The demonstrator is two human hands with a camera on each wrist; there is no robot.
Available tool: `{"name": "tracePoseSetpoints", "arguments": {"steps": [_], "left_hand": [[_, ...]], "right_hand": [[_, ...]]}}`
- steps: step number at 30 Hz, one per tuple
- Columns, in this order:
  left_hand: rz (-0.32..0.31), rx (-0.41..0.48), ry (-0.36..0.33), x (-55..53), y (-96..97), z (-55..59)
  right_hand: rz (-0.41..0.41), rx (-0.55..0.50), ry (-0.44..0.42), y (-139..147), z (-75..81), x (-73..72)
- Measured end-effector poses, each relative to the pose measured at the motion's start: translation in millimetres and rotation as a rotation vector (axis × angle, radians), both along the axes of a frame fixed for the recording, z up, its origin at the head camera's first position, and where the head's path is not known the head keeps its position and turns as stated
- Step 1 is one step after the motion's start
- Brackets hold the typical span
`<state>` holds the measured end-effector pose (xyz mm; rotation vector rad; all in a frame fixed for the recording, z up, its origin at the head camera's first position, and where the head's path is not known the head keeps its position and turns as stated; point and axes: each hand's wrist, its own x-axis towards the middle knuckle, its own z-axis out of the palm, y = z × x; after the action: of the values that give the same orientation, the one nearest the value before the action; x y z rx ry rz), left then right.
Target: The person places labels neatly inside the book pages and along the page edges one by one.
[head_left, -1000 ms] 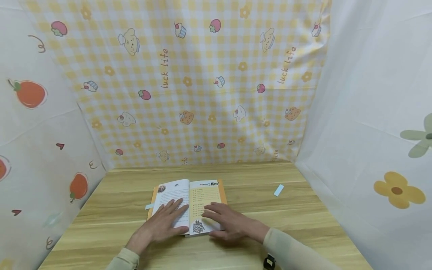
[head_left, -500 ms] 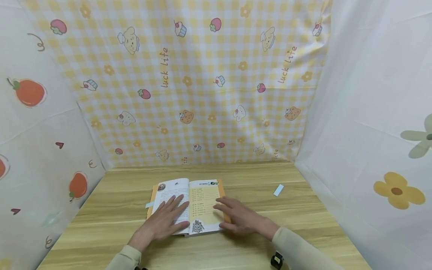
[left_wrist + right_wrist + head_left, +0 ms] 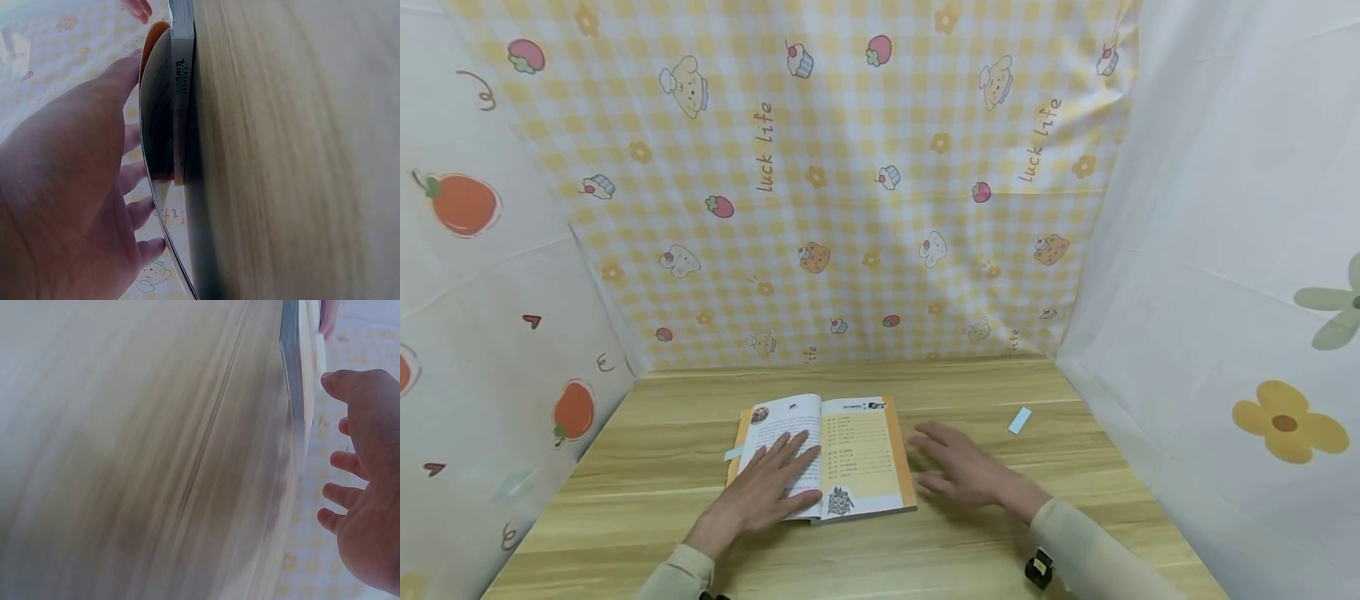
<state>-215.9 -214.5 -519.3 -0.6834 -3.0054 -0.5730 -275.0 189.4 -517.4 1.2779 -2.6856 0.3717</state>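
Note:
An opened book (image 3: 859, 450) with orange-edged covers lies on the wooden table. My left hand (image 3: 767, 487) rests with spread fingers on its left page, thumb near the middle fold. In the left wrist view the left cover and page (image 3: 147, 106) bow up off the table beneath that hand. Just past the book's right edge, my right hand (image 3: 962, 468) hovers with fingers extended and holds nothing. A pale blue strip (image 3: 733, 454) sticks out at the left side of the book, partly hidden by the page.
A second pale blue strip (image 3: 1019, 420) lies on the table (image 3: 970, 550) to the right. Patterned cloth (image 3: 850, 208) hangs behind the table, with white cloth walls at both sides.
My right hand has slid right, from over the right page to beyond the book's right edge, uncovering that page. My left hand has stayed on the left page.

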Motion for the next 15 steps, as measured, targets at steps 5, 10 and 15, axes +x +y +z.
{"name": "tracePoseSetpoints", "arguments": {"steps": [5,10,15], "left_hand": [[0.002,-0.004,0.005,-0.5,-0.4,-0.4],[0.004,0.0,-0.006,0.7,-0.6,0.0],[0.004,0.01,-0.014,2.6,-1.1,0.9]], "right_hand": [[-0.047,0.0,0.012,17,-2.8,-2.6],[-0.093,0.008,-0.017,30,-4.3,-4.7],[-0.12,-0.001,-0.024,41,-4.7,-9.2]]}}
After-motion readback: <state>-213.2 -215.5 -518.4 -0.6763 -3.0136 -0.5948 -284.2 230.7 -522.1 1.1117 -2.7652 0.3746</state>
